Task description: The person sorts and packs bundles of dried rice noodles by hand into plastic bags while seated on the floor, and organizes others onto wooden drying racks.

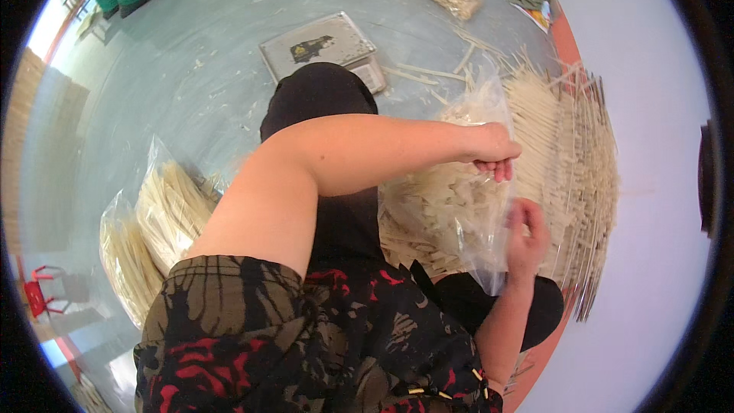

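While the right hand (527,241) cups the thin, slippery clear bag (466,206) from its 3 o'clock side, the left hand (493,157) pinches its mouth at 12, the best hold for a light, limp load of brittle sticks (428,210) before the stick pile (569,160).

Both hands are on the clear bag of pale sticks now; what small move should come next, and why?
Probably lift the bag's mouth a little higher with the left hand while the right hand steadies its side. The clear plastic bag looks well filled with pale sticks, and its rim is only pinched at one spot, so the sticks could slide out toward the loose pile beside it.
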The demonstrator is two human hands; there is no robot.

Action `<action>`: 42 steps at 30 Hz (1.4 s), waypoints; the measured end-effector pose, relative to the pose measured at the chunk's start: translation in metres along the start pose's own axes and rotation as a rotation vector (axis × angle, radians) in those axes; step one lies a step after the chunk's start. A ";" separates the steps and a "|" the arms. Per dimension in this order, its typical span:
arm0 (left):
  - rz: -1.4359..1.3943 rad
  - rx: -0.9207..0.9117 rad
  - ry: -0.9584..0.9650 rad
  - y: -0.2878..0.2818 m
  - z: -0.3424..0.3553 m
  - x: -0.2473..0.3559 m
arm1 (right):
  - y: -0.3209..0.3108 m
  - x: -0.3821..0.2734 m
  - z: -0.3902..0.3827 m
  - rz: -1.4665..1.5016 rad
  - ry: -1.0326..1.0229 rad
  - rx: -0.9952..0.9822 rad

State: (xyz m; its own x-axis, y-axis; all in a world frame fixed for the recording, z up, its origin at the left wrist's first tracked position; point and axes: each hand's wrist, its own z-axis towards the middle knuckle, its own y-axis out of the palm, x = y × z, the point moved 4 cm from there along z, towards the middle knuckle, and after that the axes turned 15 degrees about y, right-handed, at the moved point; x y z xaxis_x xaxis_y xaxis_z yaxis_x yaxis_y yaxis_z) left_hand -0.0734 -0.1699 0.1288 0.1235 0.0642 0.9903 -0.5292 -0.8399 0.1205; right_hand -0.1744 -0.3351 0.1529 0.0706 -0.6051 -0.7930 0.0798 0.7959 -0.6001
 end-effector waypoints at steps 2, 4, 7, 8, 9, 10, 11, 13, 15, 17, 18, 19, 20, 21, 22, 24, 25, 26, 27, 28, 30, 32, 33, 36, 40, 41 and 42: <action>-0.036 0.078 0.062 -0.024 -0.002 0.011 | -0.032 0.007 0.011 0.165 0.091 0.084; -0.096 0.200 0.123 -0.056 -0.009 0.021 | -0.055 0.024 0.022 0.240 0.106 0.099; -0.104 0.282 0.189 -0.092 -0.030 0.059 | -0.089 0.060 0.025 0.459 0.351 0.311; -0.086 0.360 0.283 -0.110 -0.044 0.076 | -0.093 0.059 0.027 0.456 0.341 0.327; -0.059 0.438 0.363 -0.129 -0.061 0.089 | -0.090 0.061 0.028 0.428 0.327 0.305; -0.106 0.534 0.450 -0.151 -0.083 0.102 | -0.086 0.061 0.029 0.398 0.310 0.283; -0.147 0.687 0.491 -0.170 -0.108 0.116 | -0.080 0.061 0.031 0.423 0.305 0.294; -0.183 0.683 0.700 -0.222 -0.163 0.134 | -0.079 0.052 0.034 0.436 0.274 0.266; -0.149 0.735 0.915 -0.291 -0.232 0.146 | -0.077 0.039 0.036 0.431 0.231 0.221; -0.118 0.842 0.990 -0.270 -0.286 0.170 | -0.091 0.023 0.028 0.372 0.211 0.233; -0.099 0.881 1.005 -0.279 -0.317 0.172 | -0.099 0.012 0.024 0.343 0.187 0.229; 0.044 1.092 0.984 -0.288 -0.377 0.184 | -0.097 0.006 0.026 0.334 0.154 0.180; 0.066 1.123 0.991 -0.294 -0.413 0.184 | -0.104 0.005 0.025 0.297 0.129 0.159; 0.122 1.301 1.007 -0.295 -0.439 0.178 | -0.119 0.008 0.023 0.296 0.150 0.203; 0.245 1.235 0.965 -0.312 -0.484 0.174 | -0.127 0.017 0.024 0.297 0.148 0.190; 0.410 1.547 0.855 -0.300 -0.522 0.156 | -0.159 0.039 0.015 0.281 0.172 0.227; 0.417 1.631 0.837 -0.282 -0.531 0.151 | -0.177 0.054 0.010 0.260 0.216 0.229; 0.512 1.714 0.704 -0.267 -0.541 0.139 | -0.191 0.069 0.005 0.233 0.263 0.224; 0.536 1.847 0.582 -0.251 -0.554 0.125 | -0.204 0.082 -0.003 0.224 0.316 0.261; 0.571 1.778 0.541 -0.271 -0.589 0.091 | -0.218 0.092 -0.008 0.211 0.328 0.294; 0.701 1.741 0.380 -0.281 -0.667 0.047 | -0.229 0.135 -0.007 0.111 0.358 0.340; 0.848 1.825 0.063 -0.200 -0.640 0.000 | -0.241 0.163 -0.017 0.072 0.371 0.389; 0.872 1.924 -0.200 -0.169 -0.636 -0.020 | -0.238 0.172 -0.019 0.016 0.428 0.304; 0.864 1.932 -0.492 -0.134 -0.663 -0.081 | -0.219 0.159 -0.026 -0.045 0.557 0.112; 0.700 1.848 -0.604 -0.143 -0.682 -0.136 | -0.210 0.143 -0.034 -0.005 0.636 -0.047; 0.644 1.822 -0.620 -0.147 -0.684 -0.149 | -0.211 0.142 -0.038 -0.003 0.643 -0.043; 0.598 1.815 -0.634 -0.149 -0.692 -0.154 | -0.208 0.141 -0.039 0.066 0.619 -0.046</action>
State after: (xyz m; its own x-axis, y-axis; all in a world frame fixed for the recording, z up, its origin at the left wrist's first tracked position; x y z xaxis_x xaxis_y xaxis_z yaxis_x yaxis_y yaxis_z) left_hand -0.5945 0.3181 0.0062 0.7230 -0.1970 0.6621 0.6401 -0.1694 -0.7494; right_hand -0.2201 -0.5853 0.1620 -0.5169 -0.4412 -0.7336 0.0512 0.8395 -0.5409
